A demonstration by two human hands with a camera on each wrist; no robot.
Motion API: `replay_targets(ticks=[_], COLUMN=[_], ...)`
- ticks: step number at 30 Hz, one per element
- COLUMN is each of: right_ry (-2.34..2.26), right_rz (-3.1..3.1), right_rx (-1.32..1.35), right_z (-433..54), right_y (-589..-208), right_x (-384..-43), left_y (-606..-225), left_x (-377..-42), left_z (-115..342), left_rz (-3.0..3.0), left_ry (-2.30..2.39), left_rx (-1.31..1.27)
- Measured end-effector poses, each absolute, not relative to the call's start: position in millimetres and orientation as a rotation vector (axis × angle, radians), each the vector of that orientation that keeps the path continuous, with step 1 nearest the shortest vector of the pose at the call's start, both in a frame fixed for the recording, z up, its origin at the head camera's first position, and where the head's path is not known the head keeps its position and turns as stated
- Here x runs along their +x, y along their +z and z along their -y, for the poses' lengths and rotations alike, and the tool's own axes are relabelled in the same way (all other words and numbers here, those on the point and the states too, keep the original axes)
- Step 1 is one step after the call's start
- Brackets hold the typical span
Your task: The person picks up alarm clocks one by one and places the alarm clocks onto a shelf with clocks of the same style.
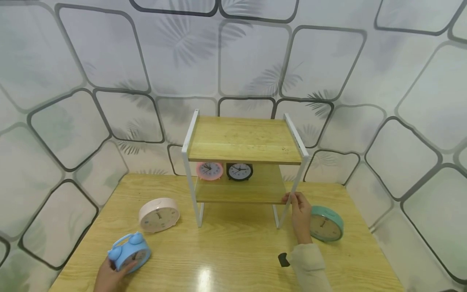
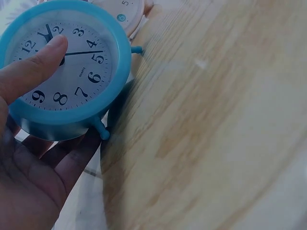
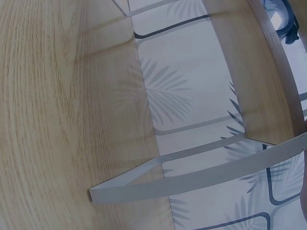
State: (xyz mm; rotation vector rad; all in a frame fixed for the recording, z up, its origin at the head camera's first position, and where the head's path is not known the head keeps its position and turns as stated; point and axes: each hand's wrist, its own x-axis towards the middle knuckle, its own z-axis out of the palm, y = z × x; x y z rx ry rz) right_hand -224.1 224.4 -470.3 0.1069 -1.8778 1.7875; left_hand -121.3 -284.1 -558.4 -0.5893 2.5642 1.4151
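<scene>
My left hand (image 1: 108,278) grips a blue twin-bell alarm clock (image 1: 132,252) at the table's front left. In the left wrist view the thumb lies across the dial of the blue clock (image 2: 79,93) and the fingers are behind its case. My right hand (image 1: 302,217) holds the right side of a two-tier shelf rack (image 1: 244,140) at its lower board, by the white metal leg. In the right wrist view the rack's white leg (image 3: 201,184) meets the table, and only a sliver of the hand shows at the right edge.
On the rack's lower board stand a pink clock (image 1: 209,171) and a black clock (image 1: 239,172). A pale pink clock (image 1: 159,215) is left of the rack, a green clock (image 1: 326,224) right of it. A small black piece (image 1: 283,260) is by the right sleeve. Patterned walls surround the wooden table (image 1: 226,251).
</scene>
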Motion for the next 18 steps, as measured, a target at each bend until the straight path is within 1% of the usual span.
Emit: replay_targets(ticks=[10, 18], right_ry=[1.764, 1.779], right_rz=[1.875, 1.876], right_rx=[0.134, 0.118], right_z=[-224.3, -223.9], right_y=[-471.0, -468.5], right_x=[-224.2, -223.1], left_y=[-558.0, -555.1], left_x=[-121.0, -122.4], left_z=[286.4, 284.1], left_rz=[-2.547, -2.601], left_ry=[1.359, 1.348], left_rx=[-0.59, -0.536])
